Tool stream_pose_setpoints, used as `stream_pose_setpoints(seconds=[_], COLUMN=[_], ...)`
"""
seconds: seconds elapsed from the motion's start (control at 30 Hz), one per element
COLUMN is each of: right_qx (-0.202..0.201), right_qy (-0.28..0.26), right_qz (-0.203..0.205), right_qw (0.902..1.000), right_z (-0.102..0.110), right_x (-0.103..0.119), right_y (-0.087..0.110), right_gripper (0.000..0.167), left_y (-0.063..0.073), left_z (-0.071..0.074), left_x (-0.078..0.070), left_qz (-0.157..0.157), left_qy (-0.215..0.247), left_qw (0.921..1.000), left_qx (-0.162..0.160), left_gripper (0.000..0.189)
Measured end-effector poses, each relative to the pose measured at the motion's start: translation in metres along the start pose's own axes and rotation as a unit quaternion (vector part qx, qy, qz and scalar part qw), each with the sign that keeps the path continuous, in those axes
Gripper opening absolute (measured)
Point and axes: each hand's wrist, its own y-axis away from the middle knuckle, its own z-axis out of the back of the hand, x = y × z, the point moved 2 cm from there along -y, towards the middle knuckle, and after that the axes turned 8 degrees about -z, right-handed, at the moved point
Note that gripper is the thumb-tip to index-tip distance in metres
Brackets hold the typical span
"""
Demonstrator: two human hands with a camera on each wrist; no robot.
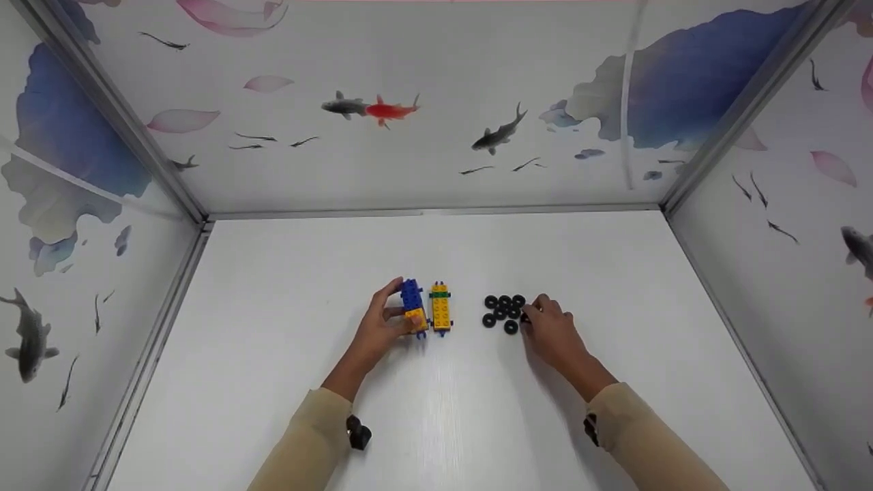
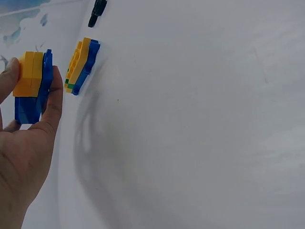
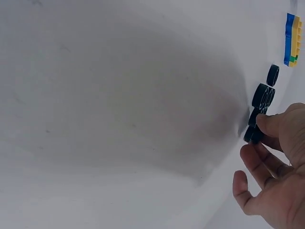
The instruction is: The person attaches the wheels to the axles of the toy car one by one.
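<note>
Thumb and fingers of my left hand (image 1: 376, 329) grip a toy-brick car body (image 1: 411, 297), blue at its far half with yellow bricks at its near half. In the left wrist view its blue base (image 2: 46, 78) faces the fingers and the yellow bricks lie by the thumb. Just right of it stands a second car body (image 1: 440, 315), yellow with a green strip and blue axle ends. My right hand (image 1: 556, 335) is at the right edge of a cluster of black toy wheels (image 1: 503, 301). Its thumb and forefinger pinch a black wheel (image 3: 251, 134), partly hidden by them.
A white tabletop (image 1: 436, 409) lies under everything. Printed panels with fish and petals enclose it, with a back wall (image 1: 436, 164) and a wall on each side. Black devices (image 1: 359, 434) sit at both wrists by the beige sleeves.
</note>
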Motion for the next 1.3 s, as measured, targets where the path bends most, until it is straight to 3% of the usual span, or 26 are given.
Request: stream_pose_setpoints(seconds=[0.37,0.57,0.83,1.07,1.3], right_qx=[0.037,0.042,0.027,0.031,0.032], right_qy=[-0.068,-0.106,-0.117,-0.122,-0.167], right_qz=[0.012,0.022,0.056,0.058,0.07], right_qw=[0.9969,0.9933,0.9911,0.9903,0.983], right_z=[0.004,0.008,0.01,0.013,0.018], right_x=[0.012,0.024,0.041,0.06,0.076], right_y=[-0.009,-0.013,-0.019,-0.026,-0.03], right_gripper=[0.032,0.034,0.029,0.032,0.03], left_y=[0.001,0.003,0.003,0.006,0.007], left_z=[-0.002,-0.004,-0.005,-0.008,-0.008], left_x=[0.001,0.001,0.005,0.003,0.003], left_qz=[0.014,0.013,0.006,0.01,0.003], left_qy=[0.029,0.045,0.075,0.076,0.075], left_qw=[0.9994,0.9987,0.9963,0.9952,0.9943], left_qx=[0.01,0.02,0.043,0.059,0.076], left_gripper=[0.095,0.097,0.098,0.099,0.099])
